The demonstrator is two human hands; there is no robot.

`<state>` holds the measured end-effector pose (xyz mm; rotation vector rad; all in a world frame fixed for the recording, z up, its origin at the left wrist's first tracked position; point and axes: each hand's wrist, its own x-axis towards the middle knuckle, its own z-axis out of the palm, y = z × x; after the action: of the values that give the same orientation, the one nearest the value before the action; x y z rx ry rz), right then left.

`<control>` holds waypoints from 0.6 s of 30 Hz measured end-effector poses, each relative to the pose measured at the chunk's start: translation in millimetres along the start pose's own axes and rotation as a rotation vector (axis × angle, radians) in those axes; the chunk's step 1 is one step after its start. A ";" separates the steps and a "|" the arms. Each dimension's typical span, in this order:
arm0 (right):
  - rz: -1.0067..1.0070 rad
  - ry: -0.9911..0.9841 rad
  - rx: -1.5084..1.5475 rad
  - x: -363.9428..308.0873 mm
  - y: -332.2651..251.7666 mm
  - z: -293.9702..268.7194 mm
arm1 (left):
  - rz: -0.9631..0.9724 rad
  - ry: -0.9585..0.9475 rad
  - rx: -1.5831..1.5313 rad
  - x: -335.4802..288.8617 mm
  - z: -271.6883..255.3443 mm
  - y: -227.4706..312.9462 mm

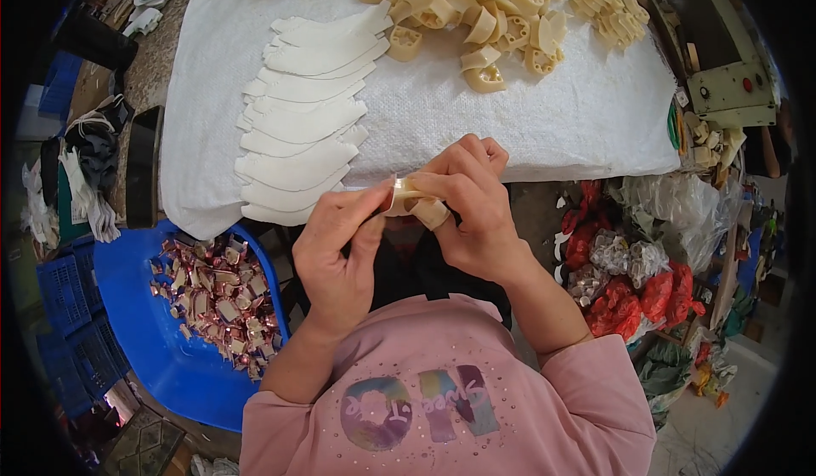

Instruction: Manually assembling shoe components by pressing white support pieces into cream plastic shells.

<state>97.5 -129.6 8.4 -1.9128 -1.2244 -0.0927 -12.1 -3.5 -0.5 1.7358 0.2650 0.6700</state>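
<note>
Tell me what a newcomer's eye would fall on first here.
Probably the left hand and right hand, pinching a small cream piece at the centre. Next, the overlapping white pieces on the left of the white cloth, with heaped cream parts beyond. Lower left, a blue tub holds shiny pinkish pieces.

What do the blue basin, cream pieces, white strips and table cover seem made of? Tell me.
Blue basin: probably plastic, smooth and semi-glossy, from its sheen.
Cream pieces: likely moulded plastic or resin, slightly shiny, with hollow, evenly coloured forms.
White strips: matte and thin; perhaps paper, fabric or leather-like sheet, the view leaves it open.
Table cover: apparently woven plastic, from its fine grain and creases.
</note>
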 end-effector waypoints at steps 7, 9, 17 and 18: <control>0.041 -0.082 0.378 -4.9 5.0 -4.4 | 0.028 -0.108 -0.125 10.8 -3.4 -8.5; 0.038 -0.101 0.424 -6.2 6.8 -5.5 | 0.074 -0.159 -0.105 11.9 -4.3 -8.9; 0.037 -0.236 0.359 -7.3 2.3 -7.8 | 0.097 -0.129 0.067 8.1 0.5 -6.1; 0.035 -0.237 0.362 -7.6 0.8 -6.9 | 0.097 -0.126 0.070 8.6 2.3 -7.6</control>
<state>96.6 -139.9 8.8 -1.6579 -1.2632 0.3609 -2.6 1.1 -5.5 1.8589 0.1182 0.6245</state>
